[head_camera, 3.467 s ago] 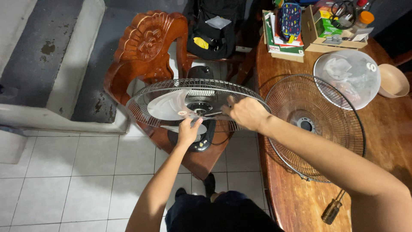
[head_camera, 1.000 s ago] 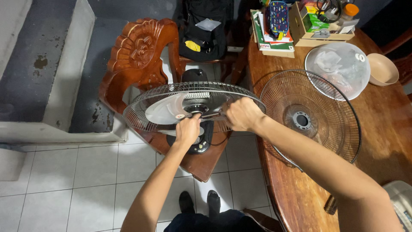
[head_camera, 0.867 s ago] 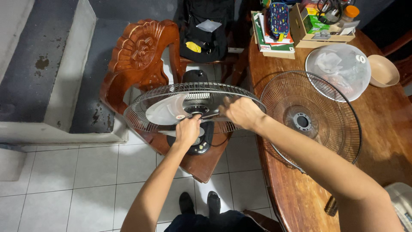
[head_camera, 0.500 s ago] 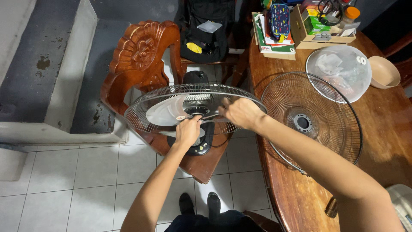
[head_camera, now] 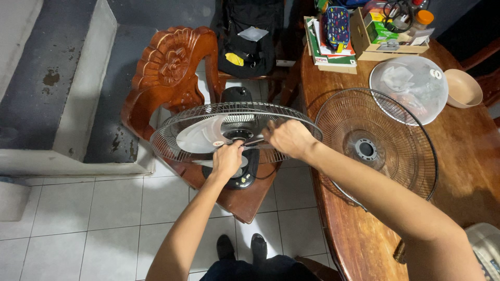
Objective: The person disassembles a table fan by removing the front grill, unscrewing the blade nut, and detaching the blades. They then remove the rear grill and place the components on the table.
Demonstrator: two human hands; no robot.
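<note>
Head view: fan [head_camera: 234,132] face-up on carved chair [head_camera: 172,73], 12 o'clock of body. Left hand [head_camera: 227,158] pinching hub at blade [head_camera: 200,136]; right hand [head_camera: 284,138] closed on rear grille rim, 3 o'clock. Detached front grille [head_camera: 375,148] lying on tabletop [head_camera: 469,156]. Likely step: blade removal or fitting.

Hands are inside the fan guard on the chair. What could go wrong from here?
1. The fan sits on a wooden chair, not the floor; pressure from the left hand or right hand at the hub might tip it off.
2. The translucent blade could flex or crack if gripped hard.
3. The loose front grille overhangs the table edge by the right forearm; a bump may knock it down.
</note>
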